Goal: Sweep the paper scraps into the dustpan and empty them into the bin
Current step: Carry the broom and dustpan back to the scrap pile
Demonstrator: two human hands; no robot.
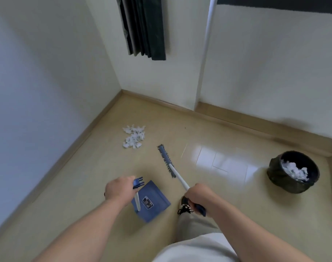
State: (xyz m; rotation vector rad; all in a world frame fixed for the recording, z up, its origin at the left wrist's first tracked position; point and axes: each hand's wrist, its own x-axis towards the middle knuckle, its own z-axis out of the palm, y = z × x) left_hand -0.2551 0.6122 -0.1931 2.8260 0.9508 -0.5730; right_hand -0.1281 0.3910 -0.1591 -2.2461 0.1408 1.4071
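A heap of white paper scraps (134,136) lies on the beige floor near the far left corner. My left hand (119,190) grips the top of the blue dustpan's upright handle; the dustpan (152,202) hangs just below it, near the floor. My right hand (198,195) grips the white handle of the broom, whose blue bristle head (166,160) points toward the scraps, about a broom-head's length short of them. A black bin (293,172) lined with a black bag stands at the right, with white paper scraps inside.
Walls with a beige skirting (97,121) meet in a corner behind the scraps. A dark curtain (144,29) hangs on the far wall. My own shoe (185,204) and trouser leg are beside the dustpan. Bare shiny floor lies between the broom and the bin.
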